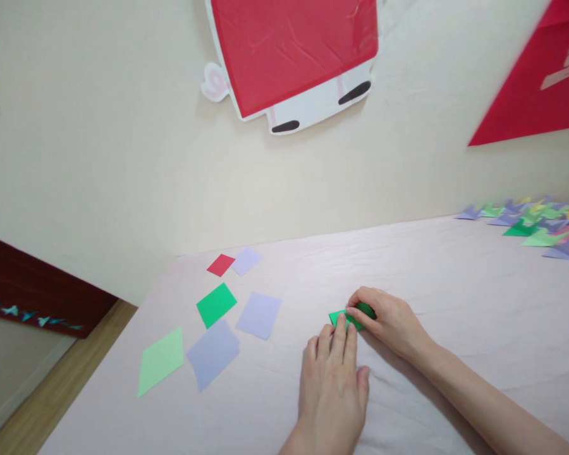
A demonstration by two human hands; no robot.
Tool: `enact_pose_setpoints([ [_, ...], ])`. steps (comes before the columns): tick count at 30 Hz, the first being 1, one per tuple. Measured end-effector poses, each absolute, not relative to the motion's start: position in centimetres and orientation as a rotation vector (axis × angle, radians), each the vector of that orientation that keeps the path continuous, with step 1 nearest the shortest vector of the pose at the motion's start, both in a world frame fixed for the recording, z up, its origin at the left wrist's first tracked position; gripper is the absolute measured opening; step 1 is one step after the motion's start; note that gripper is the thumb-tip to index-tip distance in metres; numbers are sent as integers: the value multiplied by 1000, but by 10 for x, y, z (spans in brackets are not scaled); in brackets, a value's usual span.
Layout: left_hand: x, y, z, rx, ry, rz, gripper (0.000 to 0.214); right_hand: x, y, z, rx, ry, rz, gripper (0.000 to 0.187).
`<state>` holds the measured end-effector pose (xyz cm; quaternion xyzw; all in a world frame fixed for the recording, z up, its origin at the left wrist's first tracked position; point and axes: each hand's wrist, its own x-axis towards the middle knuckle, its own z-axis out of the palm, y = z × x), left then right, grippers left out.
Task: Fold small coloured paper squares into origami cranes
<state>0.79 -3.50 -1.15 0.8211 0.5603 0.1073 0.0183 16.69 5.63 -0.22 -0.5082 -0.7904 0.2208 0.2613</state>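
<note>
A piece of green paper (334,316) lies on the pale cloth-covered table, partly hidden under my fingers. My left hand (334,373) rests flat, its fingers stretched out and their tips pressing on the paper. From the right, my right hand (384,316) pinches the paper's right part between thumb and fingers. That part is lifted and curls over, showing a darker green (367,309) in the shade of the hand.
Left on the table (284,417) lie loose sheets: red (220,265), green (217,304), light green (161,361) and several lilac (259,315). Folded paper figures (540,224) crowd the far right. A wall (171,158) with red decorations (298,50) rises behind.
</note>
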Motion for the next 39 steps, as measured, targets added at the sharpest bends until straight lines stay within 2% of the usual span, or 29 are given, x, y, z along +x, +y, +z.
enact_pose_setpoints([
  [4,8,-36,-14,2552,1750,330,53,170,56,-1,-1336,-2102,710,18],
  [14,7,-34,-8,2550,1716,317,51,168,58,-3,-1383,-2104,686,17],
  [31,8,-33,-8,2566,1728,300,45,167,56,-9,-1381,-2276,486,20],
  [39,6,-32,-7,2566,1754,378,43,162,50,-9,-1408,-2244,453,15],
])
